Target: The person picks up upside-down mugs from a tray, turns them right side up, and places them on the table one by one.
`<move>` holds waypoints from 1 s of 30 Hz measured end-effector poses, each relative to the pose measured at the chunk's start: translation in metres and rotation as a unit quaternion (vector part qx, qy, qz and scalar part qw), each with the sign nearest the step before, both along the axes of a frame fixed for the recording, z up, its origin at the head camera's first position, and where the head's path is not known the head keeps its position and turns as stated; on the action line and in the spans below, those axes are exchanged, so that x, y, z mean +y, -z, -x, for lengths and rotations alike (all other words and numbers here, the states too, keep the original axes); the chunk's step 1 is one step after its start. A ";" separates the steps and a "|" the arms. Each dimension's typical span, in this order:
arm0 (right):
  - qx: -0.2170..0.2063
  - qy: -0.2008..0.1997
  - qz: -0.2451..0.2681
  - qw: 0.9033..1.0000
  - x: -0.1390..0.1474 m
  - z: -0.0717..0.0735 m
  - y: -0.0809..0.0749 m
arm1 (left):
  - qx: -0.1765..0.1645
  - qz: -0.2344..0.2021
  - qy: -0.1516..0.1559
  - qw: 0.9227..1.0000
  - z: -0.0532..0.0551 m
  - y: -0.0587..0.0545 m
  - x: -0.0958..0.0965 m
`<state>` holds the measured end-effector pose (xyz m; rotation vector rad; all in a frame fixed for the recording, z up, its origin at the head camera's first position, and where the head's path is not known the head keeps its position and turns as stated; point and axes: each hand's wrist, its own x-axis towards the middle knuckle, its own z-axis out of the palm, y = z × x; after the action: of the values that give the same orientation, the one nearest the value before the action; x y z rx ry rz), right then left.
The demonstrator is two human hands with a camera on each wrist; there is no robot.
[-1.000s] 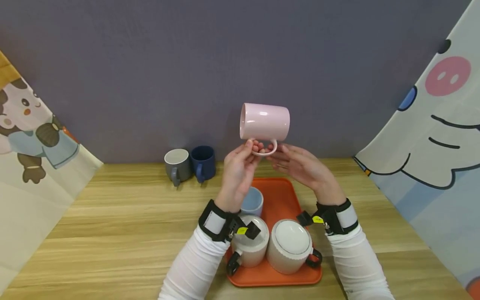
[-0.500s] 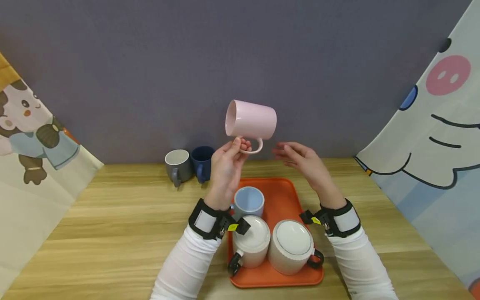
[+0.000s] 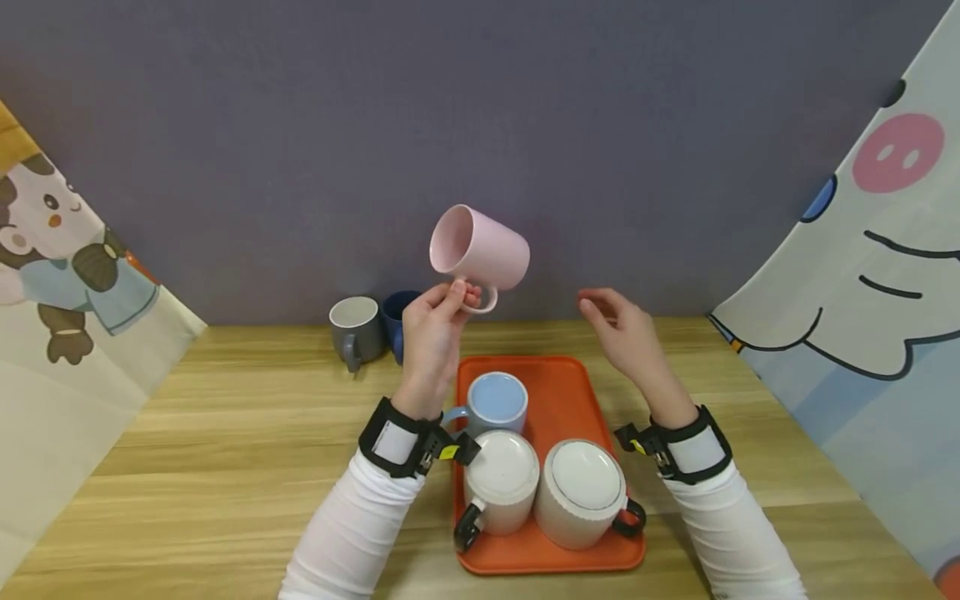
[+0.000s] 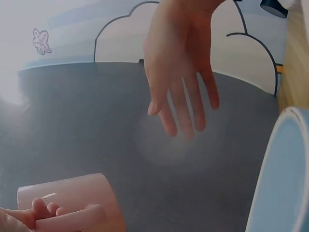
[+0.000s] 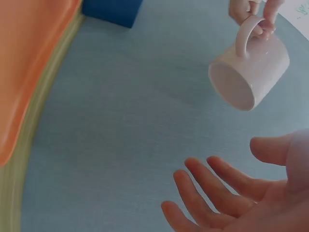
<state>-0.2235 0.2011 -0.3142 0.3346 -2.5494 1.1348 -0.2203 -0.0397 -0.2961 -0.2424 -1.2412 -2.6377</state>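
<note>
A pink mug is held up in the air, tilted on its side with its mouth toward the left and its handle below. My left hand pinches that handle; the right wrist view shows the mug from its base side. Off to the right, my right hand hangs in the air, apart from the mug, its fingers loosely bent and holding nothing. In the left wrist view the right hand has its fingers spread and relaxed.
Below the hands lies an orange tray. On it stand a light blue mug and two whitish mugs with black handles, upside down. A grey mug and a dark blue mug stand by the back wall.
My left hand has moved left with the pink mug, whose mouth has turned more toward the camera. My right hand has come away from the mug and drawn to the right.
</note>
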 end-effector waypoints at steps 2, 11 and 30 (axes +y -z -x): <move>0.003 0.009 -0.011 1.000 0.001 0.000 0.002 | -0.001 0.002 -0.010 1.000 0.001 0.001 -0.002; 0.027 0.046 -0.054 0.997 0.009 -0.003 0.015 | -0.006 0.056 -0.048 0.997 0.008 0.012 -0.014; 0.079 0.069 -0.101 0.989 0.030 -0.005 0.039 | -0.062 0.172 -0.077 0.980 0.020 0.043 -0.031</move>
<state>-0.2188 0.2315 -0.3531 0.2783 -2.5076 0.7696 -0.2407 -0.0705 -0.3388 -0.0329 -1.6839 -2.3261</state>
